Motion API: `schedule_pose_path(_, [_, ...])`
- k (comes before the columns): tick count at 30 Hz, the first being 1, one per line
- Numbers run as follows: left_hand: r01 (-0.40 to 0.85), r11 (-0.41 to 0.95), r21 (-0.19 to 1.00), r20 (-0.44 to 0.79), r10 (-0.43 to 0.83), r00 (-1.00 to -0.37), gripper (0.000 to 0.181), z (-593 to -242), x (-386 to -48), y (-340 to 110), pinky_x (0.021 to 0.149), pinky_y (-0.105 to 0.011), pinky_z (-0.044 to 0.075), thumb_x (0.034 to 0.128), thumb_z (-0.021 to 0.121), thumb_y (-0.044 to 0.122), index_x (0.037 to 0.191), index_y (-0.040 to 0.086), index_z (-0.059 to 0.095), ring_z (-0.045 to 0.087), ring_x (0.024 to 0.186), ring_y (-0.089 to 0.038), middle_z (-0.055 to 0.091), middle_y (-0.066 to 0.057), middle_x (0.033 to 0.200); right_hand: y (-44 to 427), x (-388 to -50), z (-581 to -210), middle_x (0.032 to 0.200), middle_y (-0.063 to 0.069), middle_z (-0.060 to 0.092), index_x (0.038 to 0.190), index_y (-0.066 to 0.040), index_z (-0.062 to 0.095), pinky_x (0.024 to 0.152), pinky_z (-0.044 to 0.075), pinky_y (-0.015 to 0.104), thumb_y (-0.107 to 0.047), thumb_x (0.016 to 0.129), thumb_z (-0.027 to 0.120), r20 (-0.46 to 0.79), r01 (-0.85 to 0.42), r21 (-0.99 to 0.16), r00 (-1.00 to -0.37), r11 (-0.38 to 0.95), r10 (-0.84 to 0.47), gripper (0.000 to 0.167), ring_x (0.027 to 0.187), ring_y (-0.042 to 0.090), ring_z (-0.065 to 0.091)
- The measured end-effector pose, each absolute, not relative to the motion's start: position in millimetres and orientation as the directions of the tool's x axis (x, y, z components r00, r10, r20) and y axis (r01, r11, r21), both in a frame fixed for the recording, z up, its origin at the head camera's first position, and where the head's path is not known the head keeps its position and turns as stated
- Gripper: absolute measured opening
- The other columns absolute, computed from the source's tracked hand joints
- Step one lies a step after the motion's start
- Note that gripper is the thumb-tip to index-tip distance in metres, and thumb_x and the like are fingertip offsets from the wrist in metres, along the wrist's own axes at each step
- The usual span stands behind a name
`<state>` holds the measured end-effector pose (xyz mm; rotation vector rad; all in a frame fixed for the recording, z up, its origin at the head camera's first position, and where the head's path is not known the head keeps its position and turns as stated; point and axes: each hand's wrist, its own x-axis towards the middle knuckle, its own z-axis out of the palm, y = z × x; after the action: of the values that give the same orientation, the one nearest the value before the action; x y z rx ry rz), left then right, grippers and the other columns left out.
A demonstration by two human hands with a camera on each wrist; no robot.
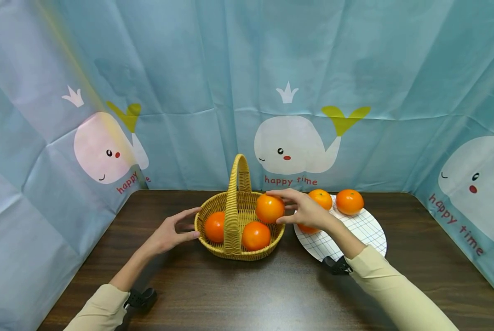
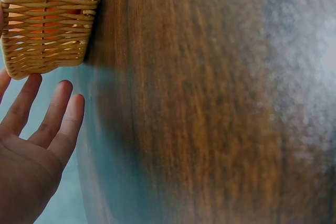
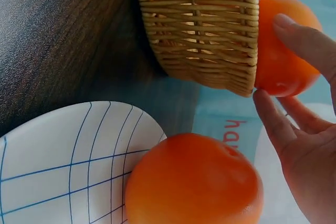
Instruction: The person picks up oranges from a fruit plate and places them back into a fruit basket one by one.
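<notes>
A yellow wicker basket [image 1: 247, 256] with a tall handle stands on the table. Two oranges lie inside it, one orange [image 1: 214, 226] left of the handle and another orange [image 1: 256, 236] at the front right. My right hand [image 1: 307, 210] holds a third orange [image 1: 270, 208] between thumb and fingers, at the basket's right rim. In the right wrist view this orange [image 3: 286, 45] shows just over the rim. My left hand [image 1: 168, 235] is at the basket's left end, its fairly straight fingers [image 2: 21, 103] at the rim.
Right of the basket is a white plate [image 1: 369, 230] with blue grid lines. On it are an orange [image 1: 320, 198], another orange [image 1: 350, 202] and a partly hidden orange [image 1: 308, 229]. A blue whale-print curtain [image 1: 189, 92] hangs behind the dark wooden table [image 1: 230, 294].
</notes>
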<state>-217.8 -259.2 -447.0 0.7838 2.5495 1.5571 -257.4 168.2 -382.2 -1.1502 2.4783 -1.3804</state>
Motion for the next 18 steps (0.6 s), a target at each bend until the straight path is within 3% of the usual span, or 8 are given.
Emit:
schedule_pose_path(6, [0.412, 0.350, 0.841, 0.232, 0.454, -0.860, 0.064, -447.7, -217.6, -258.5, 0.087, -0.034, 0.057, 0.0942, 0.074, 0.009, 0.151, 0.001, 0.046, 0.062, 0.113, -0.046, 0.046, -0.024, 0.149, 171.4, -258.0, -383.3, 0.144, 0.013, 0.052, 0.147, -0.006, 0.054, 0.099, 0.050, 0.047, -0.004, 0.083, 0.085, 0.274, -0.574, -0.769, -0.694, 0.281, -0.666, 0.072, 0.125, 0.036, 0.056])
schedule_pose_path(11, [0.408, 0.336, 0.849, 0.230, 0.459, -0.858, 0.064, -447.2, -217.2, -257.0, 0.086, -0.032, 0.057, 0.0945, 0.074, 0.008, 0.151, 0.001, 0.045, 0.062, 0.114, -0.046, 0.045, -0.025, 0.150, 182.7, -256.9, -376.1, 0.142, 0.015, 0.054, 0.144, -0.002, 0.056, 0.096, 0.051, 0.051, -0.003, 0.087, 0.081, 0.290, -0.557, -0.787, -0.712, 0.264, -0.640, 0.062, 0.120, 0.036, 0.059])
schedule_pose_path(18, [0.398, 0.339, 0.852, 0.222, 0.454, -0.863, 0.065, -446.4, -217.1, -256.8, 0.086, -0.034, 0.057, 0.0944, 0.074, 0.008, 0.152, 0.001, 0.044, 0.062, 0.114, -0.046, 0.044, -0.025, 0.151, 212.2, -251.6, -363.6, 0.122, 0.008, 0.067, 0.125, -0.005, 0.070, 0.088, 0.057, 0.040, -0.001, 0.089, 0.078, 0.323, -0.561, -0.771, -0.751, 0.300, -0.575, 0.038, 0.104, 0.032, 0.069])
